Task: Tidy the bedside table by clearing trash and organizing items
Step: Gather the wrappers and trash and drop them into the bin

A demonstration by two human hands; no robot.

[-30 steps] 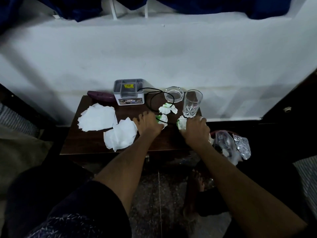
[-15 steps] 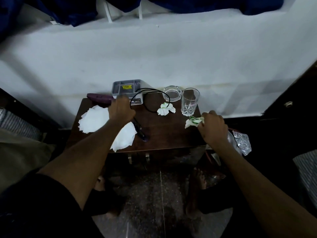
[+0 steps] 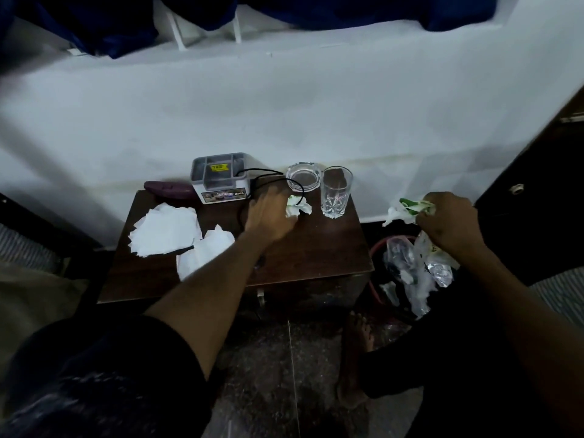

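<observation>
— Where's the trash?
— One crumpled wrapper (image 3: 407, 210) is pinched in my right hand (image 3: 448, 221) over the bin (image 3: 377, 248); another wrapper (image 3: 297, 207) lies on the counter (image 3: 316, 248).
— Left hand (image 3: 268, 216)?
— Fingers loose, holding nothing, touching it. Next, I'd say: drop one, grab the other.

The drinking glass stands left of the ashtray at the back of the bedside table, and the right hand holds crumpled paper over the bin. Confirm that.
Not quite. The head view shows the drinking glass standing right of the ashtray, not left. The rest holds: both are at the back of the bedside table, and the right hand holds crumpled paper over the bin.
</observation>
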